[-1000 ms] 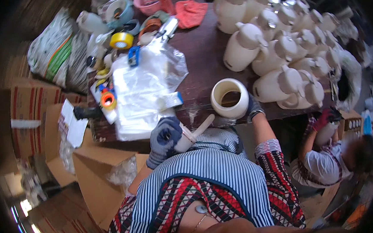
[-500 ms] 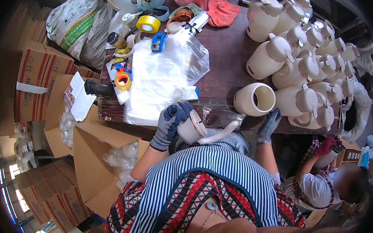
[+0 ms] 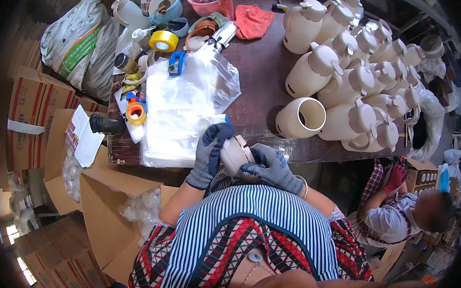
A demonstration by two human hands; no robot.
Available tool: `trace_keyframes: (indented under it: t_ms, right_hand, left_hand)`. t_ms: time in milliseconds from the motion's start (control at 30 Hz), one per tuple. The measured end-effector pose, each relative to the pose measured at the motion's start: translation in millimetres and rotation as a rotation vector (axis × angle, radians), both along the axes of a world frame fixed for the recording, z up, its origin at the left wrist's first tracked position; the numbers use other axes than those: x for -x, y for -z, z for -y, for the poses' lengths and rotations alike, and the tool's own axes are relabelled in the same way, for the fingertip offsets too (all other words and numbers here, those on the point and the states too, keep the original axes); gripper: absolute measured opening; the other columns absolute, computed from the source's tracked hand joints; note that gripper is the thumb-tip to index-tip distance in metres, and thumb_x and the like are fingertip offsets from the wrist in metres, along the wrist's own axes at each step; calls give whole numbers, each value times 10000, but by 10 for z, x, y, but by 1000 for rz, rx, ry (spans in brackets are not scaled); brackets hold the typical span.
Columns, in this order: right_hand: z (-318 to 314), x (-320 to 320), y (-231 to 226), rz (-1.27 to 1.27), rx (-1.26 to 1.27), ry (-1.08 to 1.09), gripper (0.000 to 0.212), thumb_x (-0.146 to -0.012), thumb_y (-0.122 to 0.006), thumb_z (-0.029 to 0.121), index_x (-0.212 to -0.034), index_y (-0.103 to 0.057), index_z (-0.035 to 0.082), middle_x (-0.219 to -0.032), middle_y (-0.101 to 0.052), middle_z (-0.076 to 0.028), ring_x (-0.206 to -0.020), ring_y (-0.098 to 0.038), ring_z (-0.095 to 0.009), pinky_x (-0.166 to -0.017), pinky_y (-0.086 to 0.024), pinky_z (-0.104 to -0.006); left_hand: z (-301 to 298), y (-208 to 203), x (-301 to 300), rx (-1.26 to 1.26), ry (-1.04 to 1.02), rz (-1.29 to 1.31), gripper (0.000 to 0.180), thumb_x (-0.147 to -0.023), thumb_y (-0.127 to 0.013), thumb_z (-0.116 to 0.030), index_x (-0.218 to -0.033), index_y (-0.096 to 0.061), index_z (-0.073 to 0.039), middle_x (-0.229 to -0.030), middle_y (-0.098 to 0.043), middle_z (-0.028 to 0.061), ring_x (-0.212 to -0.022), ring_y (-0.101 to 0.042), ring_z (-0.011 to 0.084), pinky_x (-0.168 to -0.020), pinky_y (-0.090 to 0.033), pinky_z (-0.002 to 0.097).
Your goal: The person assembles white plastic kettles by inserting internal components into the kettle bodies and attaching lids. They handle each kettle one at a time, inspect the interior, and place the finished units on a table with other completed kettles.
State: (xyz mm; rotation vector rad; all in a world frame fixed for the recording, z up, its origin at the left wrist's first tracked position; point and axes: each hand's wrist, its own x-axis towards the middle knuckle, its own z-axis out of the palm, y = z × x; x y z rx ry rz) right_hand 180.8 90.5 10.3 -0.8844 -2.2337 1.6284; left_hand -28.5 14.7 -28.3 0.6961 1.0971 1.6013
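Observation:
Held between my hands in front of my body is a cream round jug top piece [image 3: 234,157] with a rim line around it. My left hand [image 3: 209,152], in a grey and navy glove, is closed on its left side. From the right, my right hand [image 3: 275,168], gloved alike, has its fingers pressed to the piece; its curved handle is hidden now. An open cream jug body [image 3: 301,117] without a top lies tilted on the dark table [image 3: 255,83], beyond my right hand. Clear plastic bags [image 3: 176,99] are stacked beyond my left hand.
Several lidded cream jugs [image 3: 351,76] crowd the table's right side. Tape rolls [image 3: 163,41], a red cloth [image 3: 253,21] and basins [image 3: 165,7] sit at the back. Open cartons [image 3: 114,205] stand at my left. A co-worker [image 3: 392,207] sits at lower right.
My right hand has moved left from beside the open jug to grip the top piece. The left hand keeps its hold. The whole view has shifted slightly.

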Motion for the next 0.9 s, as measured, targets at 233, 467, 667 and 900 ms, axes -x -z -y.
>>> trace_keyframes:
  t_ms: [233,467,667,900]
  right_hand:
    - [13,-53,47,-146,305,149,344,-908,-737,200,-1169,-653,-8,-1047,-702,-69,-943,-626,-124,-876,-517,-303]
    - [67,-166,21,-146,566,205,397,-929,-721,187,-1256,-612,-10,-1129,-682,-95,-1037,-620,-155,-932,-506,-312]
    - [158,-126,-65,-456,601,360,628,-920,-729,144,-1448,-421,5,-1378,-536,-140,-1187,-562,-206,-1019,-489,-367]
    - [210,-329,355,-381,143,83,679,-957,-667,95,-1528,-315,-11,-1535,-403,-159,-1415,-393,-254,-1177,-314,-406]
  left_hand:
    - [190,161,-248,47,-2,-494,1148,-650,-933,-357,-1527,-259,-46,-1487,-413,164,-1373,-423,306,-1151,-349,436]
    - [212,-52,-241,74,68,-557,1061,-645,-925,-313,-1478,-318,-57,-1414,-458,165,-1299,-475,307,-1111,-393,437]
    - [184,29,-256,-4,105,-832,910,-719,-896,-240,-1424,-344,-81,-1377,-473,154,-1267,-507,295,-1081,-436,444]
    - [134,123,-223,116,294,-253,982,-638,-955,-320,-1397,-388,-61,-1368,-502,142,-1262,-507,258,-1077,-426,421]
